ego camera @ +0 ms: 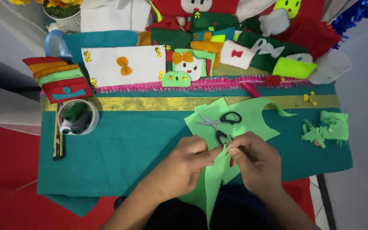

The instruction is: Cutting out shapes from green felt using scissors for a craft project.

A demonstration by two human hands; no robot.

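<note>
- Two hands meet over the teal felt sheet (120,149), which serves as the landmark here: the left hand (183,164) and the right hand (256,164) sit at its near edge, toward its right half.
- Both hands pinch a folded strip of light green felt (211,187); the left thumb and forefinger close narrowly on its top edge, and the right fingertips close on the same edge, touching the left ones. The strip hangs down past the sheet's near edge toward the person's lap.
- Just beyond the hands, on the sheet, lie black-handled scissors (220,123), set down on a larger cut piece of green felt (252,117); neither hand holds them.
- Green offcuts (326,130) lie near the sheet's right edge, so some cutting looks done already; the held strip seems to be at a folding or shaping stage, and I judge it not yet joined to anything.
- At the sheet's left end stands a tape roll with thread spools (76,117) inside it.
- Along the sheet's far edge sits a white felt panel with an orange bow (122,66), among other finished-looking felt pieces.
</note>
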